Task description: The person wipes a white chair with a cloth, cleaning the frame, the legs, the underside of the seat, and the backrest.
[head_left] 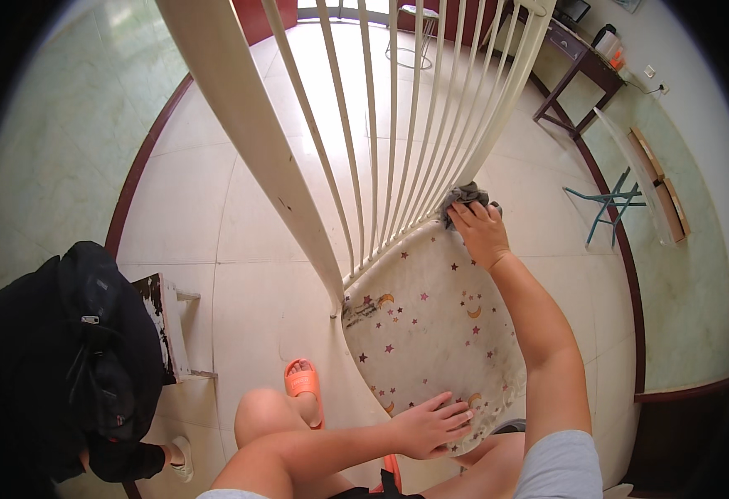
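A cream spindle-backed chair (246, 125) stands in front of me, its tall slatted back pointing away. Its seat (427, 324) carries a pad or cover printed with stars and moons, with dark smudges near the left rear corner. My right hand (480, 231) presses a bunched grey cloth (464, 198) against the right rear corner, where the back post meets the seat. Part of the cloth is hidden under my fingers. My left hand (433, 427) rests flat with fingers spread on the near edge of the seat, holding nothing.
At left, a black backpack (93, 312) is beside a worn wooden stool (174, 330), with a person's shoe (182, 460) below. A folding-legged table (639, 178) leans at right. A dark desk (579, 68) and a round-based stool (424, 31) stand farther back.
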The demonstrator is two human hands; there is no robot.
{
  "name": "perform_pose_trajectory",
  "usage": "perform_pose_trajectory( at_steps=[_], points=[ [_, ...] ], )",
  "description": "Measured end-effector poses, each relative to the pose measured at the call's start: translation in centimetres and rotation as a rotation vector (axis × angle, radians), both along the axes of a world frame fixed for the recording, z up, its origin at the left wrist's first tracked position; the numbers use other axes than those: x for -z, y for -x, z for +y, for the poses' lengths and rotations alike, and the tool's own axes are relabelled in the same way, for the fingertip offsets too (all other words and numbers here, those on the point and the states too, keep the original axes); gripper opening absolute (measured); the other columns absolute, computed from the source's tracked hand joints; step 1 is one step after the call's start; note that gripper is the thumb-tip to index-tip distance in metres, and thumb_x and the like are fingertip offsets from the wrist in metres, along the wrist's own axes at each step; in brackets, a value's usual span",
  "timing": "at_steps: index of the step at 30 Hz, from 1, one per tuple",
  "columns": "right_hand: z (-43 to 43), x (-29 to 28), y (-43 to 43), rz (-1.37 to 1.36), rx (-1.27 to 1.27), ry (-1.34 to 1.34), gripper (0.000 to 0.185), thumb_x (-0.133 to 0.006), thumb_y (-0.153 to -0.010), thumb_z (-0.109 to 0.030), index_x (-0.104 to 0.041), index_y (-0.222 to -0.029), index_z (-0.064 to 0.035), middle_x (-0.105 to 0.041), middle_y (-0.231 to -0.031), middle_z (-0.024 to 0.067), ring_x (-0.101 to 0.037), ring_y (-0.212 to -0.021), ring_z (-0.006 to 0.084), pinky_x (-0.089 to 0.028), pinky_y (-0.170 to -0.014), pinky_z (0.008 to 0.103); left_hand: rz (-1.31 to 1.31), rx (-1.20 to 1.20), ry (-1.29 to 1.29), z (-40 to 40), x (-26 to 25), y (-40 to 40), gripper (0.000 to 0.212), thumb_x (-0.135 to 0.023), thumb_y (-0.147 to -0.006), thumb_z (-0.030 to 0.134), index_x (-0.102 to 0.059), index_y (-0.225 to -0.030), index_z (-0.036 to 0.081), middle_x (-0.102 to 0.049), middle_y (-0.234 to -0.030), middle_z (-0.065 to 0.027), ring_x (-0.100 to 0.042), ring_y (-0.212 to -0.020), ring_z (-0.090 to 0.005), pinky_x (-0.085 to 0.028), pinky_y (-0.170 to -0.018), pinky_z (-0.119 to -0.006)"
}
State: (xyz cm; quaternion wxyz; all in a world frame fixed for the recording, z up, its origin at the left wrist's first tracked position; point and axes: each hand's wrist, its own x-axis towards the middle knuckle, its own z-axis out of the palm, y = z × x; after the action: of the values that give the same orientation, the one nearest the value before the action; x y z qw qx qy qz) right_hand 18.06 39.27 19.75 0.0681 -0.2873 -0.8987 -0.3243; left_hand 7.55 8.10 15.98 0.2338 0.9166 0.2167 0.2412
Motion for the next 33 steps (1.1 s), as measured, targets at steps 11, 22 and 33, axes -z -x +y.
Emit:
perform_pose_trajectory(
  at_steps=[11,22,33],
  points=[
    [3.6,-16.0,-0.6,-0.317,-0.201,-0.186,0.031,-0.054,-0.074,-0.013,-0.060,-0.103,-0.0221,-0.053,-0.115,-0.0125,-0.046,-0.099,0.0120,-0.035,-0.081,0.0312,0.010,0.004,-0.012,-0.1,0.2,-0.2,0.055,-0.057,-0.077,0.037,-0.045,-0.124,0.011,-0.041,-0.132,-0.0087,-0.036,-0.124,-0.0227,-0.025,-0.103,-0.046],
    [5.3,-26.2,1.7,0.133,-0.007,-0.272,0.036,-0.060,-0.065,-0.005,-0.058,-0.100,-0.0131,-0.054,-0.121,-0.0038,-0.051,-0.100,0.0184,-0.041,-0.080,0.0359,0.044,0.010,-0.021,-0.3,-0.4,0.0,0.053,-0.055,-0.079,0.037,-0.044,-0.124,0.011,-0.041,-0.132,-0.0087,-0.034,-0.126,-0.0225,-0.025,-0.103,-0.046],
    [3.5,-20.7,0.7,-0.027,-0.047,-0.082,0.027,-0.058,-0.066,-0.007,-0.058,-0.093,-0.0122,-0.054,-0.122,0.0009,-0.051,-0.096,0.0187,-0.040,-0.078,0.0354,0.037,0.023,-0.035,-0.1,-0.5,0.1,0.053,-0.054,-0.079,0.038,-0.045,-0.123,0.010,-0.040,-0.133,-0.0110,-0.035,-0.125,-0.0251,-0.023,-0.104,-0.047]
  ],
)
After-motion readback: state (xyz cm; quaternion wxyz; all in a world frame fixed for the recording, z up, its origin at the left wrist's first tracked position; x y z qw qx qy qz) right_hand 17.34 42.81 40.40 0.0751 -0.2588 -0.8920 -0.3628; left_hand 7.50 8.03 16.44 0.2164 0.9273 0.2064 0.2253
